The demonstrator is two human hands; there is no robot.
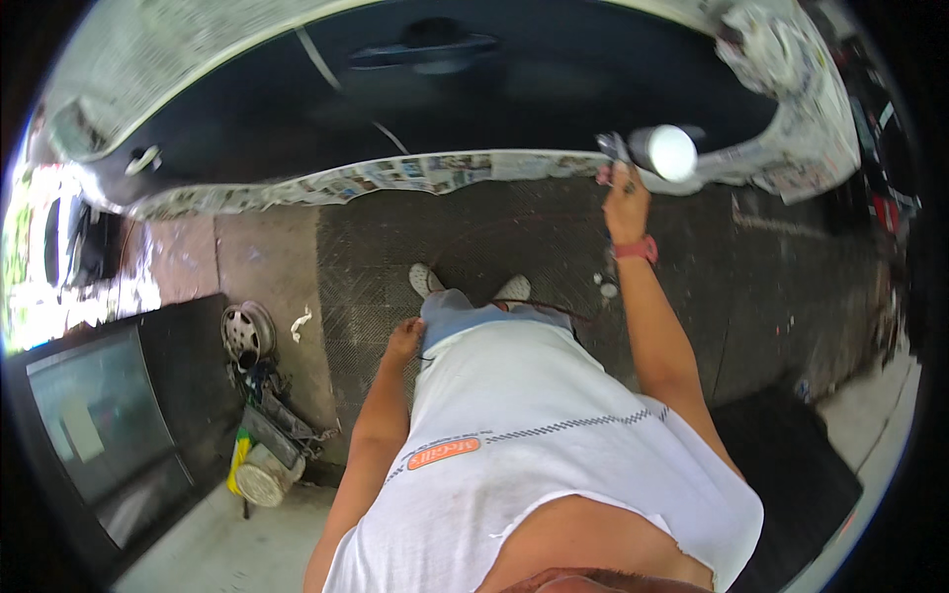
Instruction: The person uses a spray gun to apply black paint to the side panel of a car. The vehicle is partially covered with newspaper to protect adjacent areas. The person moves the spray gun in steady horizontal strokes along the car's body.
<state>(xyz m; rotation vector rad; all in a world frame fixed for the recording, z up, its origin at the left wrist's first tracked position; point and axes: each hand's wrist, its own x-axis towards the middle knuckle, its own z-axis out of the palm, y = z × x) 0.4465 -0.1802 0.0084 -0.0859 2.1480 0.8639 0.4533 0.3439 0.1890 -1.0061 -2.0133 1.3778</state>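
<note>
My right hand [627, 205] is stretched forward and closed round the handle of a spray gun [613, 146] with a white-lidded paint cup [672, 153]. The gun is close to the lower right part of a dark car door [554, 89]. Newspaper masking [435, 174] runs along the bottom edge of the door. Low at my left side, my left hand [403, 339] has its fingers curled in beside my shorts [460, 312]. Whether anything is inside those fingers is hidden.
Crumpled masking paper [781, 49] covers the car's right end. A dark mat [366, 237] lies under my feet. To the left are a wheel rim [247, 334], a round tub [265, 476] and a black glass-fronted cabinet [104, 415]. A dark hose [554, 312] shows by my hip.
</note>
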